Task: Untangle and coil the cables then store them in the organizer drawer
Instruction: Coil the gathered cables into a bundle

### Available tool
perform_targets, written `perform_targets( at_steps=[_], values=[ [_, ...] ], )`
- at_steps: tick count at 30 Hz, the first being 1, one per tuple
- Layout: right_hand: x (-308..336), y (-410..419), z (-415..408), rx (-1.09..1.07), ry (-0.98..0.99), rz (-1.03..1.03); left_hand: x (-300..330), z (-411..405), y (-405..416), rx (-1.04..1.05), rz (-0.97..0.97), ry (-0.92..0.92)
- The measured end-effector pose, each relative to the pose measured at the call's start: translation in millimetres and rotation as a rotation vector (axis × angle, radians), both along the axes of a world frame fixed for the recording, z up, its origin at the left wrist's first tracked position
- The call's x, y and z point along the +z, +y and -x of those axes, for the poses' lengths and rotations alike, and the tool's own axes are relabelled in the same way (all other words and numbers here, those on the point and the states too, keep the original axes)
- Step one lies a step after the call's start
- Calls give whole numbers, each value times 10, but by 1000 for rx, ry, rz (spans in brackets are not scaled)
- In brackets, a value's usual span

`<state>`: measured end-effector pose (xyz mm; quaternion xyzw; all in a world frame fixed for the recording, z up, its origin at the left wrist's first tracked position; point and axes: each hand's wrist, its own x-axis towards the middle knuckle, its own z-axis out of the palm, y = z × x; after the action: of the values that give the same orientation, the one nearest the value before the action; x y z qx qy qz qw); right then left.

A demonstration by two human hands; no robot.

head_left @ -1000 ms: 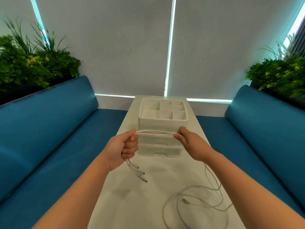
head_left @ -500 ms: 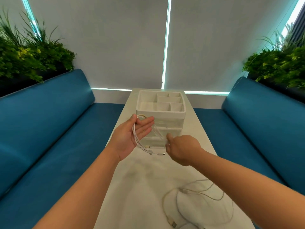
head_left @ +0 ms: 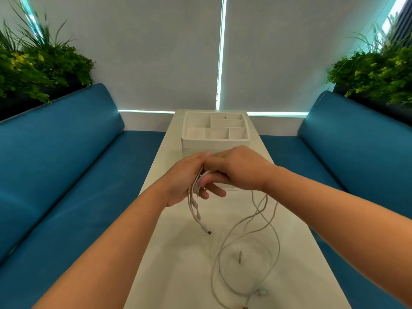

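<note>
— What's nearest you on the table (head_left: 174, 264)?

— At about five o'clock the loose cable (head_left: 249, 253) lies in slack loops, one strand climbing toward my right hand (head_left: 240, 169). It isn't coiled yet.

— And your hands? Half a second ago they were apart.

— Now they're together at the centre. My left hand (head_left: 189, 177) was flat with a couple of loops across the palm; now it holds a thicker bundle, the white cable (head_left: 196, 208), its plug ends dangling toward six o'clock. My right hand has crossed over on top of it, fingers curled, but I can't tell whether they pinch the strand.

— So what does that mean?

— I judge another wrap has just gone on; this coil is nearly done.

— And the organizer (head_left: 215, 142)?

— At twelve o'clock, just beyond my hands, its drawer hidden behind them.
</note>
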<state>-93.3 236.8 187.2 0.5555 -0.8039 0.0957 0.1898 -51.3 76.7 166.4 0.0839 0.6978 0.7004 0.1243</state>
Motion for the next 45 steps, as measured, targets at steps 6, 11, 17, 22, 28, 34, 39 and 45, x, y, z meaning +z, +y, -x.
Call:
perform_targets(
  at_steps=[6, 11, 17, 22, 28, 34, 39, 45],
  values=[
    [173, -61, 16, -206, -59, 39, 118, 109, -53, -48, 68, 16],
    [237, -98, 73, -281, -341, -62, 84, 179, -174, -79, 134, -97],
    [290, 54, 226, -246, -935, -57, 33, 169, -330, -111, 52, -136],
    [211, 34, 305, -198, -962, 144, 3, 157, -325, -48, -198, -131],
    [-75, -138, 317, -252, -575, 442, -56, 121, -272, -72, -403, -173],
    [-316, -203, 275, -269, -805, 576, -110, 131, -181, 44, -636, -149],
    [-783, -172, 169, -384, -826, 481, -174, 133, -181, 108, -696, -53],
    [-1004, -335, 49, -472, -746, 434, -293, 138, -170, 263, -627, 26]
  ],
)
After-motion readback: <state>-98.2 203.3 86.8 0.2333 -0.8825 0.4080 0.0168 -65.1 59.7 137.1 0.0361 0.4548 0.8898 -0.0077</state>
